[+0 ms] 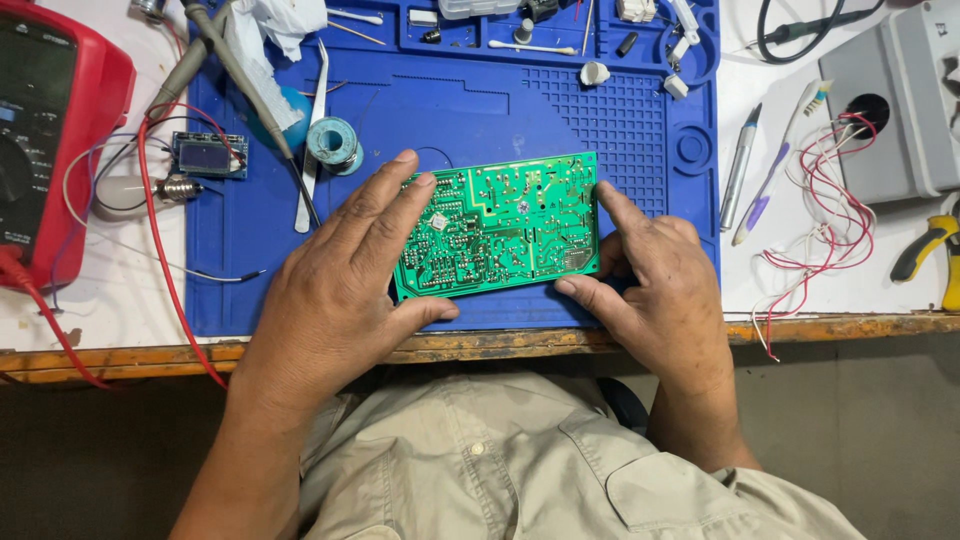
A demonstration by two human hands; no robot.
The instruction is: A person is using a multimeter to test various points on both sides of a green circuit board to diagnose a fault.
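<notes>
A green circuit board (510,225) lies solder side up on a blue work mat (560,110). My left hand (335,280) grips its left edge, fingers spread over the top and thumb under the lower corner. My right hand (655,285) holds the right edge, forefinger along the side and thumb at the lower right corner. Both hands hold the board just above the mat near the table's front edge.
A red multimeter (50,140) with red leads sits far left. A small display module (208,155), a solder spool (333,142), tweezers (312,140) and a bulb (135,190) lie left of the board. Pens (742,165), red-white wires (820,200), a grey box (890,100) and yellow pliers (930,250) are right.
</notes>
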